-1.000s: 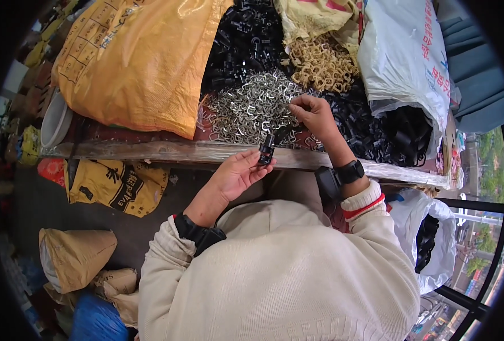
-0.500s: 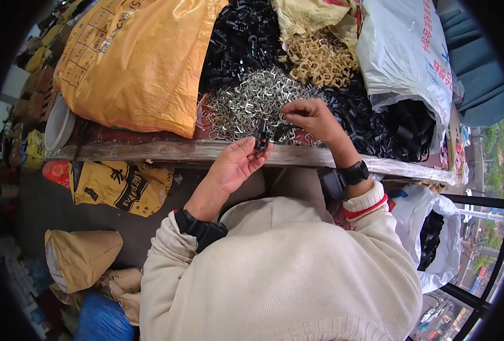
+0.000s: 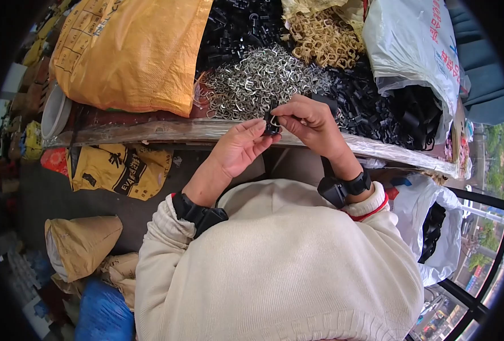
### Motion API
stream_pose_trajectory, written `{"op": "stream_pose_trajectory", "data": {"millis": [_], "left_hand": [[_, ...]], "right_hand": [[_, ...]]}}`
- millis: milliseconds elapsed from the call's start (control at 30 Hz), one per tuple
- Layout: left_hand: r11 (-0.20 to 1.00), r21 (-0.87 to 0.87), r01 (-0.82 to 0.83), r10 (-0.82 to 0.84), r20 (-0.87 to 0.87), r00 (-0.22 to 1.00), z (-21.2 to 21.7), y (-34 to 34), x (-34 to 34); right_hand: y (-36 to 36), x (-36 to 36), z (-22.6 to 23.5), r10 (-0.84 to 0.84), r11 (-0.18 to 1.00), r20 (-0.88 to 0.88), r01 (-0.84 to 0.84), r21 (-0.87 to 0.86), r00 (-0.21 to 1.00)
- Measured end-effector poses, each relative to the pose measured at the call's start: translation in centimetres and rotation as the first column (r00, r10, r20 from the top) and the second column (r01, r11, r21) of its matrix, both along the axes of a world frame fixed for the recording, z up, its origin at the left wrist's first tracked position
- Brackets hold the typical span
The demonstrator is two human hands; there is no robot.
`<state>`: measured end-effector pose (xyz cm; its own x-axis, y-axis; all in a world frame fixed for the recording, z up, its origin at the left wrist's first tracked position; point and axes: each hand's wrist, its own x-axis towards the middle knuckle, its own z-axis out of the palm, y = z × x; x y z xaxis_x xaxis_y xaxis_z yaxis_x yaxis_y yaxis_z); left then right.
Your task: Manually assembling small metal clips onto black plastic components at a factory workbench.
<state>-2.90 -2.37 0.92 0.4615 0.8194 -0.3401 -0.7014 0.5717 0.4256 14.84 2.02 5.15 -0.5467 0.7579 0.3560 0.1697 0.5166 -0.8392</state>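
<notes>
Just over the table's front edge, my left hand (image 3: 236,146) is closed on a small black plastic buckle part (image 3: 271,130), gripped between thumb and fingertips. My right hand (image 3: 312,124) meets it from the right, thumb and forefinger pinched on a small silver metal hook (image 3: 274,120) that touches the black part. The fingers partly cover both pieces. Beyond the hands lies a heap of bent silver metal hooks (image 3: 252,79). Black plastic parts (image 3: 357,105) are piled to its right, and tan plastic rings (image 3: 326,40) sit behind.
An orange woven sack (image 3: 132,57) stands on the table's left side. To the right, a white sack (image 3: 414,45) spills black pieces. The table's front edge (image 3: 149,133) is wrapped in clear film. Beside me hangs a white bag (image 3: 434,227); a brown paper sack (image 3: 84,244) stands at lower left.
My right hand has come in from the hook heap to my left hand, and its fingertips now touch the black buckle part. The view has shifted slightly.
</notes>
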Motion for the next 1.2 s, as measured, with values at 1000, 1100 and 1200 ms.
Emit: {"op": "stream_pose_trajectory", "data": {"millis": [1000, 1100, 1200], "left_hand": [[1.0, -0.028, 0.01, -0.013, -0.11, 0.994, 0.4, -0.3, 0.7], [0.998, -0.028, 0.06, -0.064, -0.164, 0.984, 0.7, -0.2, 0.6], [0.999, -0.006, 0.051, -0.051, -0.193, 0.98, 0.5, -0.1, 0.6]], "right_hand": [[-2.3, 0.1, 0.0, -0.171, 0.92, 0.24, 0.067, 0.386, 0.956], [-2.2, 0.0, -0.3, -0.157, 0.927, 0.221, 0.066, 0.369, 0.962], [-2.3, 0.0, -0.7, -0.154, 0.944, 0.213, 0.081, 0.32, 0.965]]}}
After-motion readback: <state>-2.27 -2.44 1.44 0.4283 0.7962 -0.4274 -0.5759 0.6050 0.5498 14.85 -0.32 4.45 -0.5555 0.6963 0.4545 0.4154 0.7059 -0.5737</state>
